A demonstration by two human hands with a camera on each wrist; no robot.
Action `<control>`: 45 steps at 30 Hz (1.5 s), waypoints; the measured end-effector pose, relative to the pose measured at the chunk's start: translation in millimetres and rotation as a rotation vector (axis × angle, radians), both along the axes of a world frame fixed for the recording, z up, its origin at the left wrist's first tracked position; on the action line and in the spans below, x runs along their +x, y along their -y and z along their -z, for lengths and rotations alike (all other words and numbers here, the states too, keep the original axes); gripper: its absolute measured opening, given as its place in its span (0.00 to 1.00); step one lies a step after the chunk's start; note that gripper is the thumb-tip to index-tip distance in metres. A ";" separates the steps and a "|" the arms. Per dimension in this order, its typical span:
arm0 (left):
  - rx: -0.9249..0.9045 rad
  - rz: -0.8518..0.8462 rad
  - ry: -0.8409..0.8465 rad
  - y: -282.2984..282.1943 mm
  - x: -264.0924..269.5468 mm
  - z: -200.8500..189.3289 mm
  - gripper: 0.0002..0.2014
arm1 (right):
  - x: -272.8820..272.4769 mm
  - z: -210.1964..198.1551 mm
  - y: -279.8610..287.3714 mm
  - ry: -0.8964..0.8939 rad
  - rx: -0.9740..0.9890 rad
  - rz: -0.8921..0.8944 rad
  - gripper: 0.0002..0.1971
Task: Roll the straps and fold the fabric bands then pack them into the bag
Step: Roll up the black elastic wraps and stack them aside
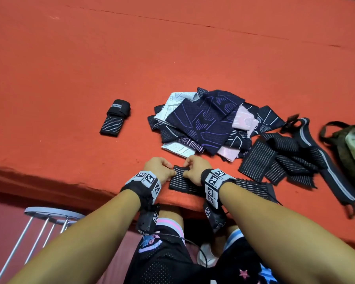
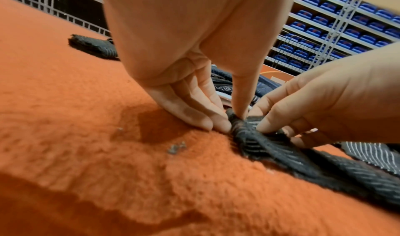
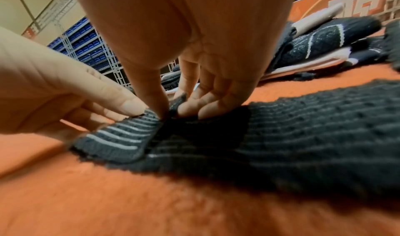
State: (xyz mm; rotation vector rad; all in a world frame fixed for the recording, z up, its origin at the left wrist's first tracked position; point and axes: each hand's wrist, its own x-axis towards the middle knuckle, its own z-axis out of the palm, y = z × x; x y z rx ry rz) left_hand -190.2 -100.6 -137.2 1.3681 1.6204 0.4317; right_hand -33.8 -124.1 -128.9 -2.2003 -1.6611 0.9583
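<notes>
Grey wire shelving stocked with blue packages lines the wall beyond the orange felt-covered bench. At its near edge the left hand and right hand both pinch the turned-over end of a black elastic strap with pale stripes, starting its roll. The first turn looks loose, though the view is blurred; it could skew or spring open. The strap's tail trails rightward and may snag the heaped striped straps. The olive bag sits far right.

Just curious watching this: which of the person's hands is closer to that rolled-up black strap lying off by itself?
Left. The left hand is below and right of the rolled strap; the right hand is farther right.
</notes>
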 end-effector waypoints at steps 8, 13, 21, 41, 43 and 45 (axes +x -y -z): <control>0.039 0.077 -0.082 -0.9 1.5 -1.0 0.07 | 9.3 1.7 4.5 0.113 0.046 -0.085 0.12; 0.047 0.091 -0.105 3.0 6.3 -4.0 0.06 | 13.2 -0.5 8.8 0.048 -0.005 -0.124 0.03; 0.053 0.104 0.034 8.9 28.9 -16.9 0.06 | 20.9 -17.8 14.4 -0.415 -0.172 0.065 0.16; 0.047 0.097 -0.074 24.0 50.4 -3.0 0.10 | 55.6 7.5 31.5 -0.008 -0.001 0.084 0.15; 0.046 0.093 -0.074 22.6 50.8 -1.0 0.07 | 57.4 6.2 32.2 0.010 0.003 0.077 0.16; 0.035 0.116 -0.092 21.3 51.6 -0.6 0.06 | 58.8 3.1 32.7 0.058 -0.007 0.060 0.12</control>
